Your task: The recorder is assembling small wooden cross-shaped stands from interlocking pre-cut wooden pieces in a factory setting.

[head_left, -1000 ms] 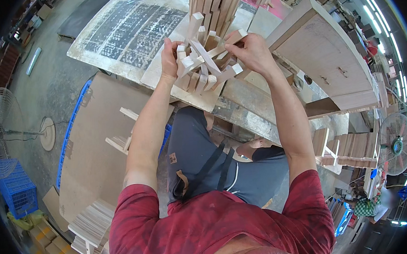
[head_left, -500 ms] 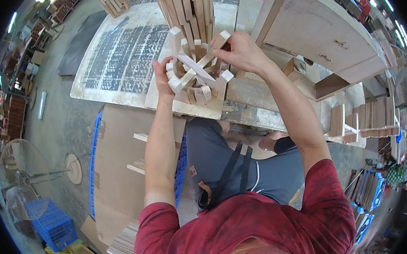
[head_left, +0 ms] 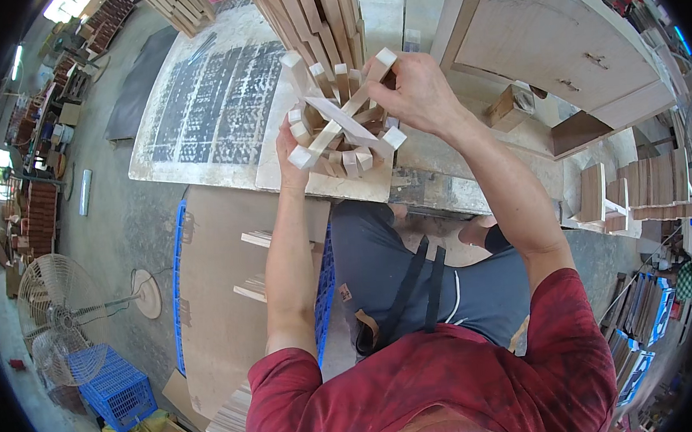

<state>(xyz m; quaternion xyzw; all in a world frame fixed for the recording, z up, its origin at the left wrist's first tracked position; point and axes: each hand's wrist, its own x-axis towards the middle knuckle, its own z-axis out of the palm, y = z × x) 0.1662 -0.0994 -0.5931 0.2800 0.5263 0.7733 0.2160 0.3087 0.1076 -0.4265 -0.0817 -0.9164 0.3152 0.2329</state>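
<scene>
Pale wooden sticks stand in a ring on a board, with a crossed wooden frame on top of them. My right hand pinches the upper right end of one bar of this frame between thumb and fingers. On the other side, my left hand curves around the outside of the sticks, its fingers partly hidden behind them. Whether it grips them or only steadies them does not show. A white board lies under the ring at the table's near edge.
Tall stacked wooden strips rise just behind the ring. A large wooden cabinet-like box stands to the right, a small wooden block beside it. A dark-patterned worktop spreads left. Lower left are a standing fan and a blue crate.
The whole view has shifted slightly to the right. Both hands keep their places on the wooden pieces, my left hand's fingers now less visible.
</scene>
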